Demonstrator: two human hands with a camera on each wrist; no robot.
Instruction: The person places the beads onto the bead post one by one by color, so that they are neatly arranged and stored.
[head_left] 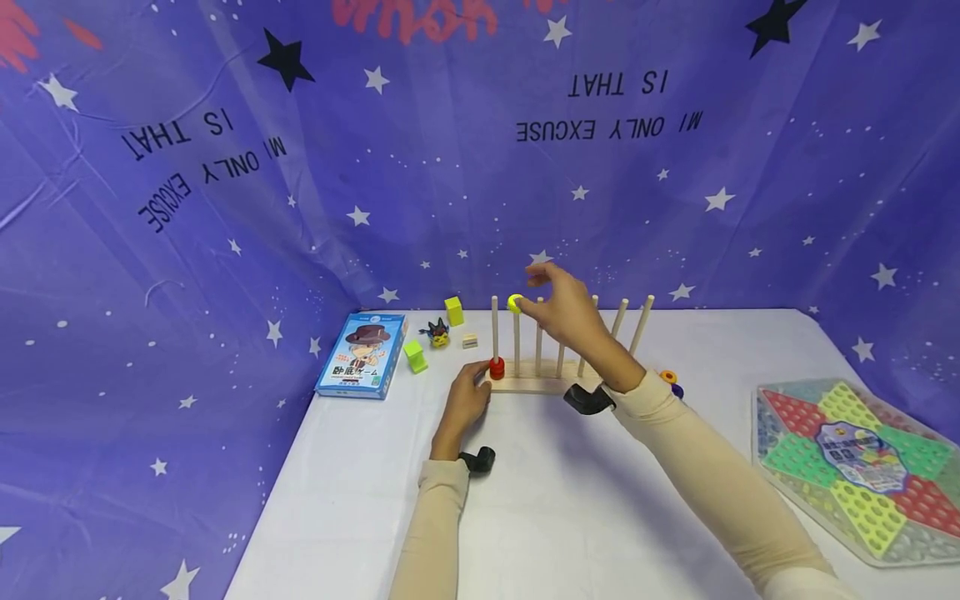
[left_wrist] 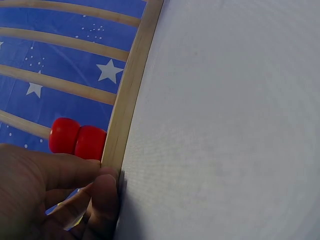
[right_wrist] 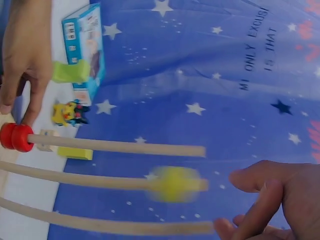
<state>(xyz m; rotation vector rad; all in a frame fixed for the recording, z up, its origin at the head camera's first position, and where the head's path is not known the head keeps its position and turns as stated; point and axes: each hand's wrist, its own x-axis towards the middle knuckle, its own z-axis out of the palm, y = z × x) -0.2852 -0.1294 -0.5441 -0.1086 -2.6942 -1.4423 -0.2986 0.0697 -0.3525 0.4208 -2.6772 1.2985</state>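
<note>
My left hand (head_left: 465,400) grips the left end of a wooden peg rack (head_left: 525,386), thumb and fingers on its base in the left wrist view. Two red beads (left_wrist: 90,142) are stacked at the foot of the leftmost peg, beside those fingers. A yellow bead (right_wrist: 174,184) sits around the second peg just below its tip, blurred in the right wrist view. Just off the peg tips is my right hand (head_left: 566,312), its thumb and fingers apart with nothing between them. Its forearm hides part of the rack in the head view.
A blue card-game box (head_left: 363,356), green blocks (head_left: 415,357) and a small yellow figure (head_left: 438,334) stand at the left. Right of the rack lie an orange bead (head_left: 668,377) and a dark blue one (head_left: 678,390). A star-patterned game board (head_left: 795,417) lies farther right.
</note>
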